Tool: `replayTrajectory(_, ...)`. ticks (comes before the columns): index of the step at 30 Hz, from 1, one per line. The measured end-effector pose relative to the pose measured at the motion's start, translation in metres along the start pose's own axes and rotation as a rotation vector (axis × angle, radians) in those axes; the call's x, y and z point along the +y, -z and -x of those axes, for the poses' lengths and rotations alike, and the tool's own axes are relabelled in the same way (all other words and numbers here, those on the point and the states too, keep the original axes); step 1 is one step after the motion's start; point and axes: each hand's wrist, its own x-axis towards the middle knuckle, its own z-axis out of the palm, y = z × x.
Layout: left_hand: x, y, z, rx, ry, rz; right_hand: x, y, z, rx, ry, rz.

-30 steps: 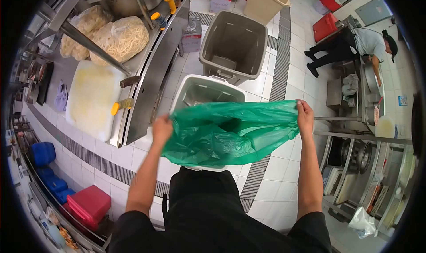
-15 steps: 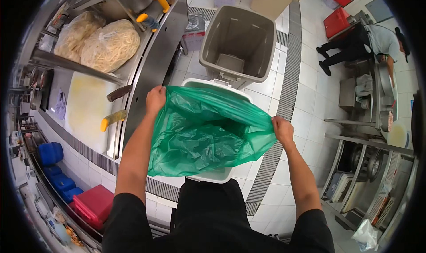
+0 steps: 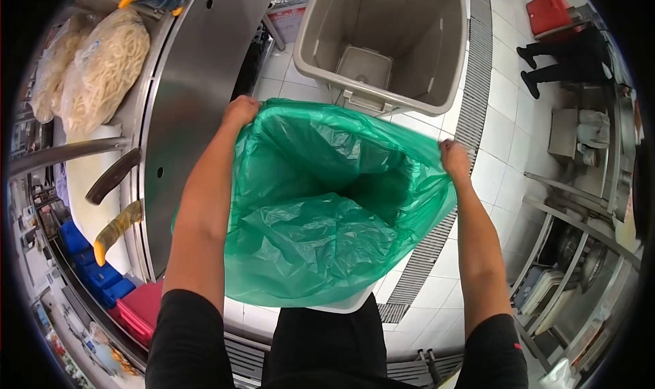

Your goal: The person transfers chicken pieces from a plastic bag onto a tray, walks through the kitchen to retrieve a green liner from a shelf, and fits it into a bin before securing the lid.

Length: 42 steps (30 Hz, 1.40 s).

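Observation:
A green plastic trash bag (image 3: 314, 252) is spread wide, its mouth facing up toward me. My left hand (image 3: 242, 109) is closed on the bag's far left edge. On the right, my right hand (image 3: 456, 160) grips the opposite edge, so the rim is stretched between both hands. Beneath the bag stands a white bin (image 3: 351, 303); only a bit of its near rim shows, and the rest is hidden by the plastic. Just beyond the bag is a grey-beige bin (image 3: 382, 38) without a liner, a small box-like shape visible at its bottom.
A steel counter (image 3: 198, 68) on the left holds bagged noodles (image 3: 106, 68) and knives with a brown handle (image 3: 112, 176) and a yellow handle (image 3: 117, 232) jutting out. A red container (image 3: 140, 310) sits lower left. Another person's legs (image 3: 563, 62) and steel shelving (image 3: 566, 252) are at right.
The bag's mouth has opened wider, and my right hand has moved up and outward. My view has shifted closer to the bins, and the white bin's far rim is now covered.

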Motion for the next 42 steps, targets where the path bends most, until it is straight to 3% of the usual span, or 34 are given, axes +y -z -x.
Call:
replayTrajectory(3, -0.047, -0.058, -0.039, -0.094, 0.008, 0.261, 0.001, -0.024, 0.011, 0.009, -0.051, -0.185)
replayTrajectory(5, -0.08, -0.099, -0.035, -0.299, 0.174, 0.839, 0.068, -0.126, 0.034, -0.039, 0.238, -0.188)
replayTrajectory(6, -0.085, -0.104, -0.029, -0.361, 0.234, 1.03, 0.077, -0.155, 0.045, -0.188, 0.171, -0.205)
replayTrajectory(7, -0.089, -0.099, -0.019, -0.395, 0.197, 1.029, 0.076, -0.169, 0.058, -0.341, 0.105, -0.222)
replayTrajectory(9, -0.093, -0.074, 0.012, -0.454, 0.125, 1.025, 0.032, -0.122, 0.094, -0.594, -0.426, -0.975)
replayTrajectory(10, -0.096, -0.058, 0.028, -0.481, 0.089, 1.021, 0.025, -0.098, 0.103, -0.596, -0.416, -0.98)
replayTrajectory(12, -0.102, -0.024, 0.066, -0.533, 0.018, 1.014, 0.015, -0.065, 0.119, -0.396, -0.732, -1.1)
replayTrajectory(13, -0.1, -0.006, 0.087, -0.522, 0.019, 1.016, 0.043, -0.079, 0.123, -0.266, -0.703, -1.014)
replayTrajectory(15, -0.087, 0.031, 0.135, -0.147, 0.221, 1.15, 0.087, -0.091, 0.134, 0.023, -0.447, -1.003)
replayTrajectory(16, -0.083, 0.044, 0.162, -0.137, 0.222, 1.154, 0.074, -0.065, 0.149, 0.188, -0.349, -0.896)
replayTrajectory(18, -0.081, 0.062, 0.231, 0.394, -0.255, 0.757, 0.018, 0.005, 0.19, 0.349, -0.257, -0.788)
replayTrajectory(20, -0.073, 0.072, 0.328, 0.467, -0.366, 0.521, -0.01, 0.042, 0.237, 0.261, 0.112, -0.541)
replayTrajectory(22, -0.078, 0.059, 0.394, 0.326, -0.653, 0.243, -0.058, 0.069, 0.28, 0.18, 0.493, -0.352)
replayTrajectory(23, -0.078, 0.051, 0.414, 0.325, -0.647, 0.241, -0.074, 0.065, 0.292, 0.174, 0.495, -0.355)
replayTrajectory(25, -0.089, 0.03, 0.439, 0.368, -0.605, 0.009, -0.093, 0.059, 0.316, -0.066, 0.532, -0.202)
replayTrajectory(29, -0.172, -0.012, 0.441, 0.215, -0.467, -0.046, -0.054, 0.023, 0.335, -0.095, 0.656, -0.093)
replayTrajectory(32, -0.215, -0.035, 0.457, -0.131, -0.611, -0.037, -0.018, 0.013, 0.382, -0.256, 0.839, -0.044)
replayTrajectory(35, -0.256, -0.08, 0.456, -0.171, -0.762, -0.15, 0.001, -0.009, 0.421, -0.379, 0.884, -0.01)
replayTrajectory(40, -0.275, -0.163, 0.384, -0.344, -0.701, -0.391, 0.005, -0.109, 0.437, -0.406, 0.75, 0.288)
replayTrajectory(41, -0.271, -0.177, 0.371, -0.421, -0.641, -0.553, 0.003, -0.13, 0.437, -0.406, 0.739, 0.29)
replayTrajectory(42, -0.271, -0.191, 0.359, -0.489, -0.578, -0.717, -0.005, -0.148, 0.434, -0.229, 0.673, 0.14)
